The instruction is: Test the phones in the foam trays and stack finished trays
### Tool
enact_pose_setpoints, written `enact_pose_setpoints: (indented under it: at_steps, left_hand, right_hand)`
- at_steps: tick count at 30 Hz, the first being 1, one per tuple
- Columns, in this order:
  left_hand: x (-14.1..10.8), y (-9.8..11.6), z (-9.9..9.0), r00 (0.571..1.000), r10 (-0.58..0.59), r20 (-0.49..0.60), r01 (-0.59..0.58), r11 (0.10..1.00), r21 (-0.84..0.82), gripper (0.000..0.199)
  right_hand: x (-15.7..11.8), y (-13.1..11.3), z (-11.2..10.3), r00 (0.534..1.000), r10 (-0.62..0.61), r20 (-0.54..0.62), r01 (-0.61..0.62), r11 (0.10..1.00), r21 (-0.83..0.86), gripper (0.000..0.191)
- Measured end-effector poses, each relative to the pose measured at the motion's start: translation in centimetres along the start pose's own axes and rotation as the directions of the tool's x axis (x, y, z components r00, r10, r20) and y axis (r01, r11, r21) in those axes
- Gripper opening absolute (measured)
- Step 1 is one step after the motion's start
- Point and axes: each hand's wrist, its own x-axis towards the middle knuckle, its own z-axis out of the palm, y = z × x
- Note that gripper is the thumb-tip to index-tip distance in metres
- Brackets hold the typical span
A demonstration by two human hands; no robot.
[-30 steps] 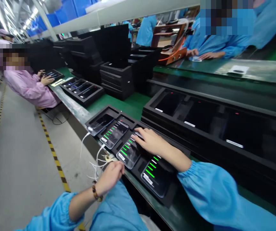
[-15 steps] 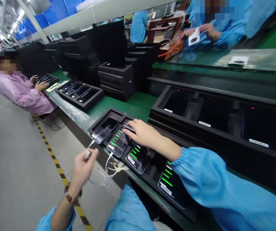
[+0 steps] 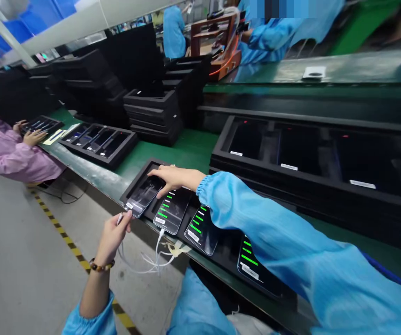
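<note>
My left hand [image 3: 112,235] is closed in a pinch on the end of a white charging cable [image 3: 121,253], just off the lower end of the leftmost smartphone [image 3: 140,195]. Whether the plug is in the phone is hidden by my fingers. My right hand [image 3: 174,179] grips that phone's upper part, thumb at its right edge and fingers over the top. Beside it in the black foam tray [image 3: 140,174] lies a second smartphone [image 3: 170,216], lit with green bars, a white plug [image 3: 161,234] at its lower end. Further right are two more lit phones, partly under my sleeve.
Stacked foam trays [image 3: 217,160] holding dark phones stand behind my right arm. Another phone tray [image 3: 98,144] and a tray stack [image 3: 154,116] are further left. A co-worker in a pink sleeve [image 3: 15,153] handles a tray. Loose cables hang at the table edge by tape [image 3: 179,249].
My right hand has moved left from the second phone to the leftmost one. My left hand has come up closer to that phone's lower end. The view has shifted to the right.
</note>
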Motion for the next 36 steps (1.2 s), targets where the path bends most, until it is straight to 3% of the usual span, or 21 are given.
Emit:
enact_pose_setpoints:
  at_steps: [4, 8, 12, 15, 19, 24, 28, 31, 36]
  left_hand:
    - [0.1, 0.1, 0.0, 1.0, -0.02, 0.023, 0.021, 0.999, -0.034, 0.076]
    - [0.1, 0.0, 0.3, 1.0, -0.02, 0.02, 0.021, 0.999, -0.041, 0.074]
    - [0.1, -0.4, 0.5, 0.999, -0.037, 0.025, 0.039, 0.997, -0.063, 0.072]
    - [0.0, -0.8, 0.6, 0.999, -0.031, 0.025, 0.033, 0.997, -0.066, 0.07]
    - [-0.1, -1.3, 0.9, 1.0, 0.0, 0.007, 0.001, 0.998, -0.059, 0.068]
    - [-0.2, -1.3, 1.6, 1.0, 0.025, 0.009, -0.025, 0.996, -0.083, 0.066]
    - [-0.3, -1.2, 2.1, 0.999, 0.036, 0.021, -0.034, 0.995, -0.092, 0.066]
    - [-0.3, -1.2, 2.2, 0.999, 0.041, 0.014, -0.04, 0.995, -0.094, 0.065]
    - [-0.2, -1.4, 2.0, 0.999, 0.029, 0.024, -0.027, 0.994, -0.103, 0.069]
  right_hand:
    - [1.5, -1.0, -1.3, 0.99, -0.101, 0.097, 0.115, 0.98, -0.159, 0.097]
    - [3.4, -3.0, -2.3, 0.971, -0.056, 0.232, 0.12, 0.955, -0.272, 0.094]
    - [4.0, -3.5, -2.2, 0.964, -0.053, 0.261, 0.136, 0.94, -0.314, 0.098]
    - [3.8, -2.3, -1.8, 0.967, -0.075, 0.244, 0.141, 0.954, -0.264, 0.1]
    - [3.3, -0.7, -1.6, 0.976, 0.013, 0.217, 0.001, 0.998, -0.064, 0.124]
    - [2.8, -1.9, -0.2, 0.989, 0.12, 0.086, -0.122, 0.992, 0.013, 0.097]
    - [2.9, -3.4, 2.1, 0.984, 0.177, -0.001, -0.177, 0.984, 0.005, 0.104]
    - [3.4, -3.0, 3.3, 0.98, 0.191, -0.064, -0.187, 0.981, 0.052, 0.104]
    - [4.4, -0.6, 3.5, 0.968, 0.218, -0.125, -0.203, 0.971, 0.124, 0.047]
